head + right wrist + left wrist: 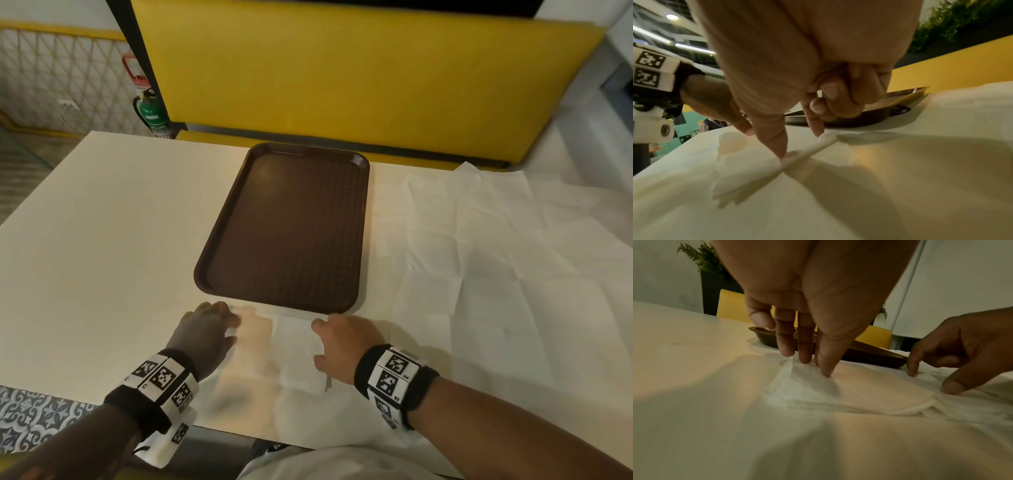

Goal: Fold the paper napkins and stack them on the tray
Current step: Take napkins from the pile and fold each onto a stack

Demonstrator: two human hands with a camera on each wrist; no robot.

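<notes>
A folded white napkin (291,349) lies on the table just in front of the brown tray (291,222), which holds nothing. My left hand (209,332) presses straight fingertips (805,358) down on the napkin's (869,389) left edge. My right hand (339,346) presses on its right edge with the index tip and thumb (781,146) on the fold; its other fingers are curled. In the right wrist view the napkin (748,170) shows several layered edges. The tray's near rim (869,353) sits right behind the fingers.
Several unfolded white napkins (479,246) overlap on the table's right half. Bare cream table (102,240) lies left of the tray. A yellow bench back (342,78) stands behind the table, and a green fire extinguisher (150,109) is at the far left.
</notes>
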